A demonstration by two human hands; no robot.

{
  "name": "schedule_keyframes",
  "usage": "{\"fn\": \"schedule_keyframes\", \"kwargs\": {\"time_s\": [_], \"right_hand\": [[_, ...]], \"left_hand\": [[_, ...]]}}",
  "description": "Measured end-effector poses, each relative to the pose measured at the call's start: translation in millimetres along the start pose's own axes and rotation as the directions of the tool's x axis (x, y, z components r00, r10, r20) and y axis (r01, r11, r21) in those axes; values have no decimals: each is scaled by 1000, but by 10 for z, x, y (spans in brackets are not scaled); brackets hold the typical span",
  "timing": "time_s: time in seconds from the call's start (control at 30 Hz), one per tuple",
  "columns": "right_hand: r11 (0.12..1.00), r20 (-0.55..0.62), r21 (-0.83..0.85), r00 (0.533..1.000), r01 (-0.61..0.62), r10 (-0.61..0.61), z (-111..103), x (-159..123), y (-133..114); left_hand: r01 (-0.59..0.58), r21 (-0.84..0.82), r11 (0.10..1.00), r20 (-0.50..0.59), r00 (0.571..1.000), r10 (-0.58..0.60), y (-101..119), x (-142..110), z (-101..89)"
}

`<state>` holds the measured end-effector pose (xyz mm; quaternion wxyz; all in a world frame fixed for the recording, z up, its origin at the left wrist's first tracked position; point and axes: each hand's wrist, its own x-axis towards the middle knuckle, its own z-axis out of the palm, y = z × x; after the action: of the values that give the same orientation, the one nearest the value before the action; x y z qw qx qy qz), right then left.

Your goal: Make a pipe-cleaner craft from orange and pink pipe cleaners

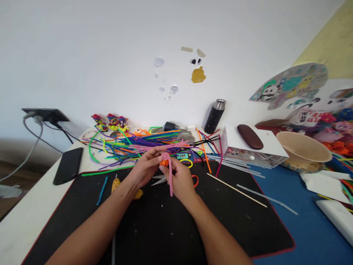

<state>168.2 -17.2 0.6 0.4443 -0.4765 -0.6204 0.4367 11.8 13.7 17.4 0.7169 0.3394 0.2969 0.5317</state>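
Note:
Above the black mat, both hands meet around a small coil of pink pipe cleaner (pixel 170 176) with an orange part (pixel 164 162) against it. A loose pink end hangs down between the hands. My left hand (pixel 146 165) is closed, its fingertips pinching the coil from the left and top. From the right, my right hand (pixel 180 180) grips the same piece with thumb and fingers. Partly hidden behind the hands lie scissors (pixel 195 180) with red and yellow handles, blades pointing left. A yellow figure (pixel 116 183) lies under my left forearm, mostly covered.
Many colored pipe cleaners (pixel 154 141) are heaped behind the mat (pixel 154 235). A phone (pixel 67 165) lies left, small figures (pixel 112 121) at the back. A black flask (pixel 214 117), white box (pixel 259 141) and beige bowl (pixel 303 145) stand right. A wooden stick (pixel 236 190) crosses the mat.

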Motion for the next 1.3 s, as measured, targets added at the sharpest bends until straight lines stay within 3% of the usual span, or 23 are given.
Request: {"fn": "schedule_keyframes", "kwargs": {"time_s": [1.0, 1.3], "right_hand": [[998, -7, -42, 999, 38, -39, -8, 1, -30], [1000, -3, 22, 1000, 4, -3, -2, 9, -4]], "left_hand": [[0, 12, 1000, 3, 1000, 0, 11, 5, 11], [-2, -5, 1000, 19, 1000, 2, 39, 3, -11]]}}
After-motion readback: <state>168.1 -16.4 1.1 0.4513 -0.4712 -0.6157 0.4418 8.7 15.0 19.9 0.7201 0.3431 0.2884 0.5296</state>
